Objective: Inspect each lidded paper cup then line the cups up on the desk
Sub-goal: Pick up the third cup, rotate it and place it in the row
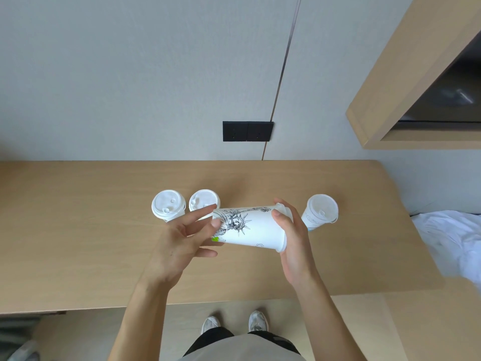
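Note:
A white paper cup with a black statue drawing (256,229) lies sideways in the air above the wooden desk (91,243), its lid pointing right. My right hand (292,238) grips the lid end. My left hand (187,238) holds the bottom end with fingers spread. Two lidded cups (168,205) (202,200) stand upright side by side on the desk, just left of the held cup. A third lidded cup (320,212) stands upright to the right, beyond my right hand.
A grey wall with a black socket plate (247,131) runs along the desk's far edge. A wooden wall cabinet (406,82) hangs at the upper right. White bedding (453,238) lies off the desk's right end.

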A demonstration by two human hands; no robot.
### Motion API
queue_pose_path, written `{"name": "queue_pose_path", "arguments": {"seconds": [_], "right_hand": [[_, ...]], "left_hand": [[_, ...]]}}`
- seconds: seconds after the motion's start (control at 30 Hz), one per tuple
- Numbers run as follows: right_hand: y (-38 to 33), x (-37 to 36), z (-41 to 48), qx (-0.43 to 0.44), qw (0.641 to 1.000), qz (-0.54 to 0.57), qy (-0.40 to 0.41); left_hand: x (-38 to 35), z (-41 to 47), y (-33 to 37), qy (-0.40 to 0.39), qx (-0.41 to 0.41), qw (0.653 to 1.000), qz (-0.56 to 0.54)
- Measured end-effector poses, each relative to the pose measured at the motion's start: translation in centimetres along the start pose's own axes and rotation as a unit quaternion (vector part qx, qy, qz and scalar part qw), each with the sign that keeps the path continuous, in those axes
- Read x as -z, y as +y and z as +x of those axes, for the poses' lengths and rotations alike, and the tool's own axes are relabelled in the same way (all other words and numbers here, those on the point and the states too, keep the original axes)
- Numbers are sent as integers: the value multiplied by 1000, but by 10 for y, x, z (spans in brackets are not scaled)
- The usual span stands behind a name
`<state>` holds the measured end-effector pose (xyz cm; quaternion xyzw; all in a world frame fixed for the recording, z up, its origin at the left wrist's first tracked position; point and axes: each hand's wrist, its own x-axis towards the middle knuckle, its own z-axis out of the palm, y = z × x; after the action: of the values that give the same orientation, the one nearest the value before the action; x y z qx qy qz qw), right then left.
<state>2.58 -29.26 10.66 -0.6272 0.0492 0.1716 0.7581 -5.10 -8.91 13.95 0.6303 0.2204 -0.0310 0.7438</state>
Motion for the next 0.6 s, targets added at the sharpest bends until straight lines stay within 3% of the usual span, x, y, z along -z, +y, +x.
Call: {"name": "queue_pose_path", "arguments": {"seconds": [0.4, 0.6], "right_hand": [[3, 25, 9, -19, 1000, 11, -15], [7, 31, 14, -60, 994, 90, -11]], "left_hand": [[-32, -13, -4, 50, -8, 999, -7], [-48, -13, -1, 40, -62, 997, 32]]}}
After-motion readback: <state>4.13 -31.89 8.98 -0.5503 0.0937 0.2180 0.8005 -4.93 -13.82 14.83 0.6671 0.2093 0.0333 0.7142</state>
